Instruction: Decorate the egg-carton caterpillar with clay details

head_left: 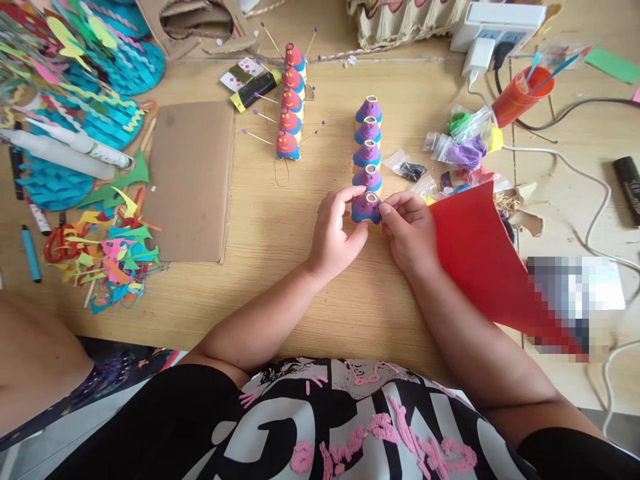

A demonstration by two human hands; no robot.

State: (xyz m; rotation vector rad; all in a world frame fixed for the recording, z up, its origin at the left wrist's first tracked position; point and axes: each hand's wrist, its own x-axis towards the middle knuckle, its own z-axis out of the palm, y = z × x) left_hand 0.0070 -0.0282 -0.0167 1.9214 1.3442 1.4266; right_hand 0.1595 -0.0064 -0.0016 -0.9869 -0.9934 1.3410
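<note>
A strip of egg-carton bumps (369, 155), covered in purple and blue with yellow rings on top and small drawn faces, stands upright before me. My left hand (337, 230) curves round its nearest bump, index finger at the far side and thumb at the front edge. At the right edge of that same bump, my right hand (409, 230) is closed in a pinch; what lies between its fingertips is hidden. Farther left stands a similar red and blue egg-carton strip (290, 103), with purple-tipped sticks poking out of its sides.
Brown cardboard (190, 183) lies left, beside colourful paper scraps (117, 260) and red-handled scissors (60, 243). Red paper (480, 253) sits by my right forearm. Bagged clay (465, 150), an orange cup (523, 97) and a power strip (497, 27) with cables are right. Another person's limb (35, 353) shows left.
</note>
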